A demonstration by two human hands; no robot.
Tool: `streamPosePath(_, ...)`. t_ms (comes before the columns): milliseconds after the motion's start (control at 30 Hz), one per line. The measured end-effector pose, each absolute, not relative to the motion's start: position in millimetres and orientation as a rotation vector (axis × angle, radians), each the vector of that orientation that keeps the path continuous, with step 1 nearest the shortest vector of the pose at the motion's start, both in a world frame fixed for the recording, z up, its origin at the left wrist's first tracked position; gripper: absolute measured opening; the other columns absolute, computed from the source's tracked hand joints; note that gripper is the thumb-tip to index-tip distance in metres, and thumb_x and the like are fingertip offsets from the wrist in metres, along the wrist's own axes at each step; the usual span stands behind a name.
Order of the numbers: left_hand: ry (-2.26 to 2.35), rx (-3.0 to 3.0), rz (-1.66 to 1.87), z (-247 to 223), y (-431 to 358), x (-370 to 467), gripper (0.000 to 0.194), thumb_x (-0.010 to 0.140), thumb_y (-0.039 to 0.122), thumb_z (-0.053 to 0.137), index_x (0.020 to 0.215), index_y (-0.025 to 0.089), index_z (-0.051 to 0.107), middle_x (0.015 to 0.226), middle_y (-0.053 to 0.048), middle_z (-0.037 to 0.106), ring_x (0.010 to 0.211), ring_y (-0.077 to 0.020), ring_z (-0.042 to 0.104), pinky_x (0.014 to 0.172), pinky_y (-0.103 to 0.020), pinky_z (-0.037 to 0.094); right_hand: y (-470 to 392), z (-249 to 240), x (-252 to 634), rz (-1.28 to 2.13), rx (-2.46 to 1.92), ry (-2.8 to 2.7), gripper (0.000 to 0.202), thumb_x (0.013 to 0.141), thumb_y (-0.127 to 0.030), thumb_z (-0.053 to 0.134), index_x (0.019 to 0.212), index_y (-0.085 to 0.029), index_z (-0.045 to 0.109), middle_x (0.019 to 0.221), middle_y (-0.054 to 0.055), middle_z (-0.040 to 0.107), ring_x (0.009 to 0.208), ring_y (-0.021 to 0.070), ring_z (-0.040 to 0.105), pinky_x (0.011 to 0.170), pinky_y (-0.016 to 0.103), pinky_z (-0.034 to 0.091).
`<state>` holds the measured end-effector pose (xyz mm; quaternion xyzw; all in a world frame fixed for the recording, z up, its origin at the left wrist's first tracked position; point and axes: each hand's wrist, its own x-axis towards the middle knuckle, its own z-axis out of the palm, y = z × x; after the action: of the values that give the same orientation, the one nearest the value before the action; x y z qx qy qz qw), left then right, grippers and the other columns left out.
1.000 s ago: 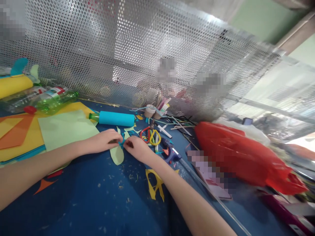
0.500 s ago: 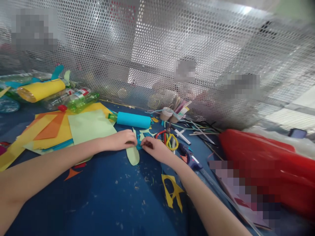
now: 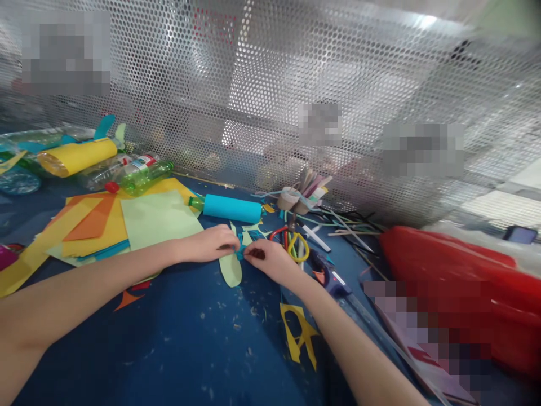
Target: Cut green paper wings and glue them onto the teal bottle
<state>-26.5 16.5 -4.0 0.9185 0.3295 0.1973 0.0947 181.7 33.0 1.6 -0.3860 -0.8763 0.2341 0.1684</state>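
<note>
Left hand point(image 3: 215, 243), right hand point(image 3: 271, 260) curled at blue paper scraps point(image 3: 240, 249), grip unclear; rounded pale-green paper point(image 3: 231, 272) beneath

No wording, brand or number can be made out from where I stand; the marks found are as follows. A red, white and teal label point(image 3: 143, 162) wraps a clear plastic bottle point(image 3: 128, 168), its print too small to tell, and a white sticker point(image 3: 339, 278) on the dark blue glue gun point(image 3: 323, 267) bears faint marks that likewise defy reading. Rows of red marks point(image 3: 214, 25), seen through the perforated metal screen point(image 3: 270, 73), are too broken up by the holes to decipher, and the pale purple flat item point(image 3: 448, 376) at right is partly obscured by blocky blurring.
</note>
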Motion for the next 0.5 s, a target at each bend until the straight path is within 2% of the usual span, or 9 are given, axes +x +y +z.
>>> streamPosePath(267, 0.883, 2.866, 0.574, 1.9, 16.3, -26.4, 0.018, 0.088, 0.020, 0.045, 0.083, 0.018, 0.063, 0.077, -0.005, 0.060, 0.079, -0.0180, 0.048, 0.073, -0.028, 0.038, 31.2, 0.1, 179.7, 0.608, -1.121, -2.507, 0.008, 0.077, -0.017, 0.055, 0.077, -0.018, 0.063, 0.073, 0.001, 0.062, 0.063, 0.0117, 0.055, 0.059, 0.023, 0.041)
streamPosePath(400, 0.889, 2.826, 0.597, 0.4, 18.5, -28.2, 0.017, 0.087, 0.022, 0.048, 0.083, 0.019, 0.064, 0.080, -0.005, 0.061, 0.082, -0.0177, 0.049, 0.075, -0.027, 0.038, 31.7, 0.0, 183.0, 0.696, -1.020, -2.501, 0.011, 0.078, -0.016, 0.053, 0.086, -0.019, 0.060, 0.067, -0.002, 0.057, 0.060, 0.0108, 0.053, 0.057, 0.022, 0.040)
streamPosePath(500, 0.916, 2.783, 0.603, -2.2, 19.7, -28.6, 0.016, 0.086, 0.022, 0.050, 0.083, 0.019, 0.065, 0.080, -0.004, 0.062, 0.082, -0.0175, 0.050, 0.076, -0.028, 0.038, 33.7, -1.8, 184.8, 0.716, -0.941, -2.511, 0.011, 0.078, -0.015, 0.053, 0.084, -0.020, 0.061, 0.071, -0.001, 0.058, 0.062, 0.0107, 0.053, 0.059, 0.022, 0.041)
